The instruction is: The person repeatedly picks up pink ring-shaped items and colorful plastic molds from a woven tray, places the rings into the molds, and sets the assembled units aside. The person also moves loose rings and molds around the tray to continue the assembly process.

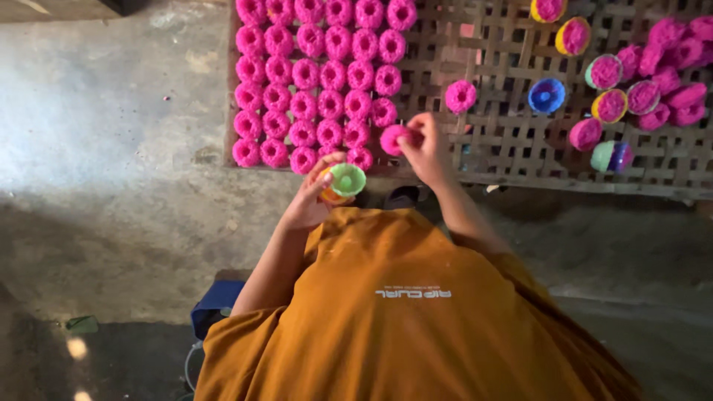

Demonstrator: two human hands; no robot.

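Between thumb and fingertips of the right hand [425,148] sits one pink ring-shaped cake [393,139], pinched closed around it and held just above the near edge of the woven bamboo tray [499,141], beside the last row of cakes. Left hand [312,197] curls shut around small plastic moulds: a green mould [347,179] faces up, and what seems to be an orange one [331,196] is nested beneath it, though the view is too dim to be sure. Outward on the tray, neat rows of pink cakes [321,82] fill the left part, and one single cake [460,96] lies apart near the middle. To the right stand a blue mould [547,95] without a cake, several coloured moulds packed with pink dough [609,105], and a loose heap of pink cakes [676,74]. Under the tray spreads a rough grey concrete floor [111,148], lit in patches. An orange shirt [416,319] fills the lower view.
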